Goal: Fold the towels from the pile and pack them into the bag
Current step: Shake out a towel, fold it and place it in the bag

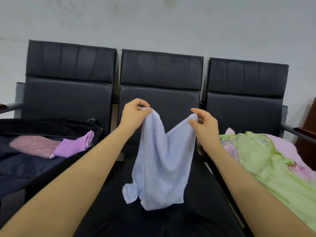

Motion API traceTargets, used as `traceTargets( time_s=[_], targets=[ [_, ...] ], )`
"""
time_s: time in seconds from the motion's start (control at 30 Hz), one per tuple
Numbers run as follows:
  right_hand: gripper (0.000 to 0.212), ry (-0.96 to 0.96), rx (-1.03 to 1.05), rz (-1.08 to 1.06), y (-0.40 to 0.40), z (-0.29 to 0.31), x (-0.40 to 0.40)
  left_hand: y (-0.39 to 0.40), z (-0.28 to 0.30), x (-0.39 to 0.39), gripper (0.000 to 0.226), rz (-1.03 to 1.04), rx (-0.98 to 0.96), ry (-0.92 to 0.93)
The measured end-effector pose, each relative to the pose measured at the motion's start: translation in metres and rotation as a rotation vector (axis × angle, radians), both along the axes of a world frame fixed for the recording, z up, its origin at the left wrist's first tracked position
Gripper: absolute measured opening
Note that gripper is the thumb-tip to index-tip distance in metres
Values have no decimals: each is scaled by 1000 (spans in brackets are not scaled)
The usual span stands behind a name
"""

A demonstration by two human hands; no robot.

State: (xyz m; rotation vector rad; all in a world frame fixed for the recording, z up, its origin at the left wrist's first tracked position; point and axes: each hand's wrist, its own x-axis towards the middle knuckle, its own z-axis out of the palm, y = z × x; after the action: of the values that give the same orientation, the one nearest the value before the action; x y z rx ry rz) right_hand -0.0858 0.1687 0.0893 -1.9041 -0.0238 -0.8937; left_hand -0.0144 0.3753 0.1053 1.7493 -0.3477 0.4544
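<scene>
black bench seats point(160, 106), pale wall point(153, 23)

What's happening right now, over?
Left hand and right hand each pinch a corner of the blue towel. Two folded towels already in bag. Nothing in the way.

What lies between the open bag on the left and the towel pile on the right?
In the head view, the light blue towel, held up by both hands over the black middle seat.
</scene>
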Motion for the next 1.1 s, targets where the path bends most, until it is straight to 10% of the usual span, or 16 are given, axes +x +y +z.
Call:
traceTargets(
  time_s=[0.27, 0.6, 0.83, 1.1],
  targets=[
    [13, -154, -11, -206, -14, 54, -3, 25, 41, 12, 14, 132, -205, -4],
    [31, -95, 442, -200, -40, 88, -3, 57, 52, 17, 23, 281, 133, -88],
    [40, -119, 414, -196, -49, 83, -12, 55, 52, 10, 27, 113, -257, 101],
    [31, -81, 302, -216, -56, 75, -17, 55, 46, 4, 33, 48, -240, 144]
  ],
)
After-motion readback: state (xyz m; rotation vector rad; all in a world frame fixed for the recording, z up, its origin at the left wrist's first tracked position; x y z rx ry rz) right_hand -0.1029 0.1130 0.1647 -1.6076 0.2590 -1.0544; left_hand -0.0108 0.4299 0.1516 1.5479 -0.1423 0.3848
